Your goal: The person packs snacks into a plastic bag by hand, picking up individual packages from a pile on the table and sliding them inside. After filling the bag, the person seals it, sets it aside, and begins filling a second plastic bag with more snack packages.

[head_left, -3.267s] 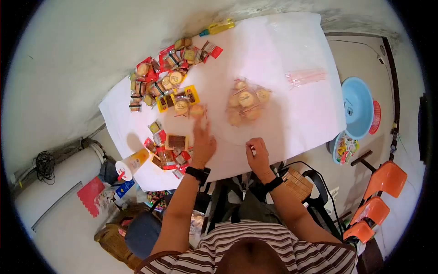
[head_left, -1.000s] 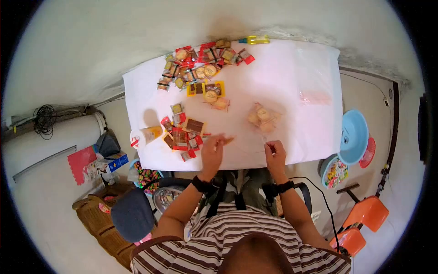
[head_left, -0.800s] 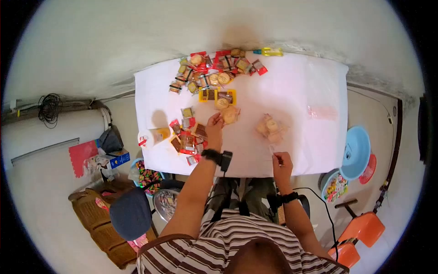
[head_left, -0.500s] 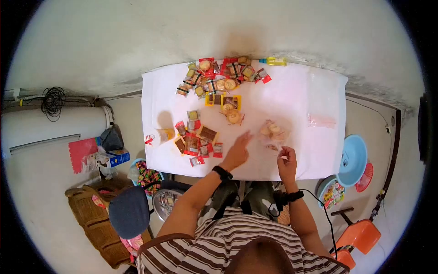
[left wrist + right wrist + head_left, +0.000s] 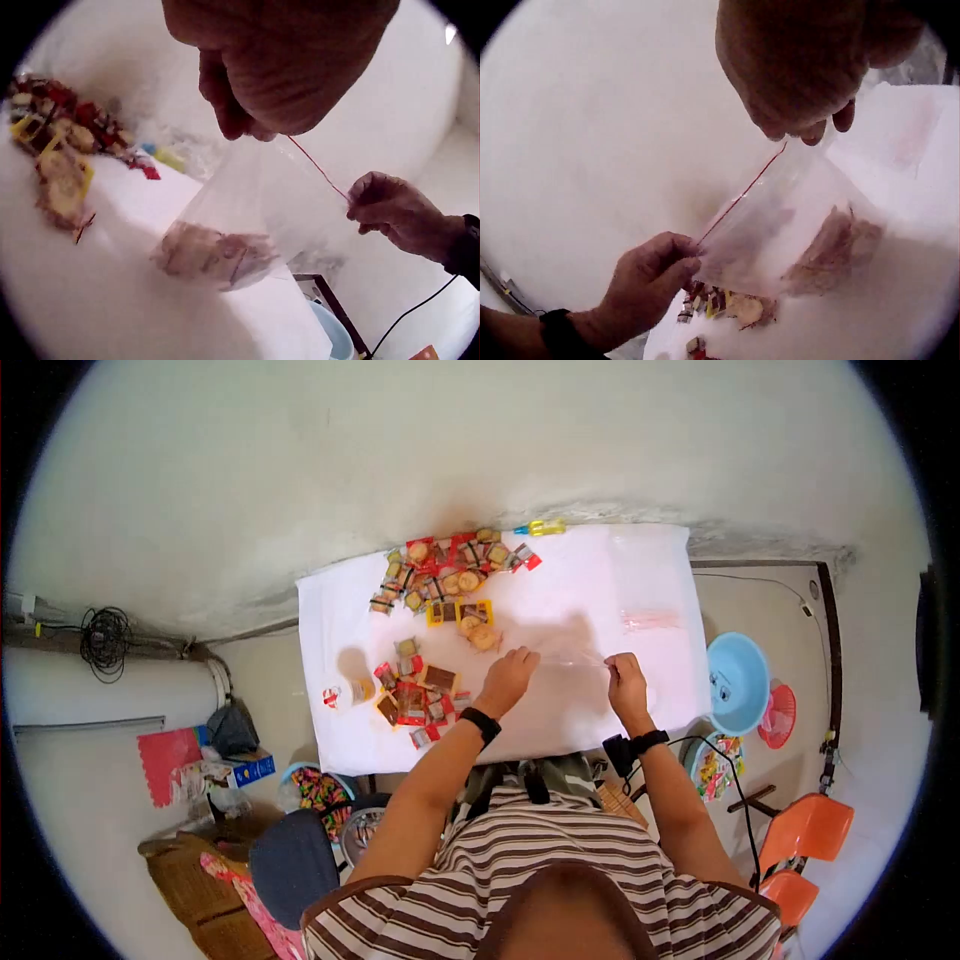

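Note:
Both hands hold a clear bag [image 5: 570, 652] by the corners of its mouth, a red strip stretched straight between them. At one corner the left hand [image 5: 505, 682] pinches the plastic; the right hand [image 5: 628, 685] pinches the other. Wrapped biscuits [image 5: 217, 255] lie in the bottom of the bag, which hangs below the hands in the left wrist view. The right wrist view shows the left hand [image 5: 649, 285] with thumb and fingers together on the strip's end. Loose wrapped round biscuits [image 5: 482, 633] lie on the table left of the bag.
A pile of wrapped snacks [image 5: 435, 575] and a yellow bottle [image 5: 546, 528] stand along the wall side of the white table [image 5: 590, 730]. More packets [image 5: 410, 700] and a cup [image 5: 345, 693] are at left. Pink-edged plastic bags [image 5: 650, 620] lie at right; a blue basin [image 5: 738, 680] is beyond.
The left hand has moved from the loose biscuits to the bag and now pinches its corner. The bag, earlier lying slack beside the right hand, is now held up and stretched between both hands.

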Demonstrator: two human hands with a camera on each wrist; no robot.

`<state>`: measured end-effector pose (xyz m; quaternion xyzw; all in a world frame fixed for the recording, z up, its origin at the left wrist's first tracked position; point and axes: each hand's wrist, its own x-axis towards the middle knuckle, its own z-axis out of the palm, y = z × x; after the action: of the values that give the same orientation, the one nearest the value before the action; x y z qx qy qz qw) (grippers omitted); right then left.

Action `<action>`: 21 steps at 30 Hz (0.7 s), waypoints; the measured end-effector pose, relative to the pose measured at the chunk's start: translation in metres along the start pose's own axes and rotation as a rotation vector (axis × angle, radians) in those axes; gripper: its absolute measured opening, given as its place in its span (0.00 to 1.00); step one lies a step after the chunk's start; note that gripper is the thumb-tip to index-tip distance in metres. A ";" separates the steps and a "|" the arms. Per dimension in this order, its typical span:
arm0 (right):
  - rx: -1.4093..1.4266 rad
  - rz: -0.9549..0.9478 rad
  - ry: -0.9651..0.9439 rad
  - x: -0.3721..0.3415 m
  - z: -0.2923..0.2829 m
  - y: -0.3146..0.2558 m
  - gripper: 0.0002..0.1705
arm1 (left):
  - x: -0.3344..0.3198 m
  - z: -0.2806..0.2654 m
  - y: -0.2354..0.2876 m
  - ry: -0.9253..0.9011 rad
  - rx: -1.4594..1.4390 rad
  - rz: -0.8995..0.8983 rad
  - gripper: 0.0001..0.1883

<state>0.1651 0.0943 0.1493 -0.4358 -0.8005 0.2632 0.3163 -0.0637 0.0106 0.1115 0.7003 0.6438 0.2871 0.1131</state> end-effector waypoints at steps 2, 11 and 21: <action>-0.061 0.010 -0.020 0.006 -0.014 -0.010 0.10 | 0.017 -0.020 0.008 -0.034 0.080 0.066 0.09; -0.056 -0.078 -0.063 0.031 -0.086 -0.067 0.10 | 0.056 -0.146 0.077 -0.124 0.071 0.257 0.09; 0.645 -0.166 -0.170 0.116 -0.199 -0.187 0.09 | 0.099 -0.323 0.172 0.388 0.106 0.348 0.03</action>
<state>0.1636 0.1335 0.4431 -0.2232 -0.7324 0.5114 0.3901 -0.0959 0.0131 0.4890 0.7370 0.5375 0.3972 -0.1003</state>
